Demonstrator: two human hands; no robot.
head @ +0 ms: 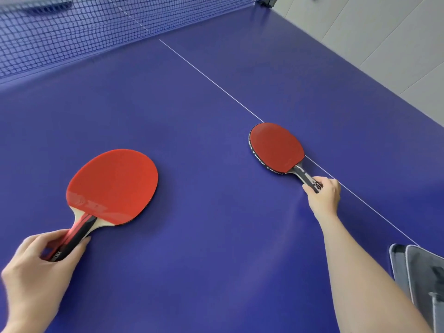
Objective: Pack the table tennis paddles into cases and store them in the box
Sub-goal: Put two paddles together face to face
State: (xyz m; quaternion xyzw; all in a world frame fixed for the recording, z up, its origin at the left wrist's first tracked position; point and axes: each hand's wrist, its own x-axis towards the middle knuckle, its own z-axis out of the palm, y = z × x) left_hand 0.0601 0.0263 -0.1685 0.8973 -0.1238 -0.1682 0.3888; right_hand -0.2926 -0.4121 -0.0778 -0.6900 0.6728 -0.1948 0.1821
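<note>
Two red paddles lie flat on the blue table tennis table. The near paddle has a red and black handle with pale wood at the neck; my left hand grips that handle at the lower left. The far paddle has black edge tape with white lettering and a grey handle; my right hand pinches the end of that handle on the table's white centre line. Two grey paddle cases lie stacked at the right edge of view, partly cut off. No box is in view.
The dark net runs across the top left, with its post clamp at the top. A thin white centre line crosses the table diagonally. Grey tiled floor shows beyond the table's right edge.
</note>
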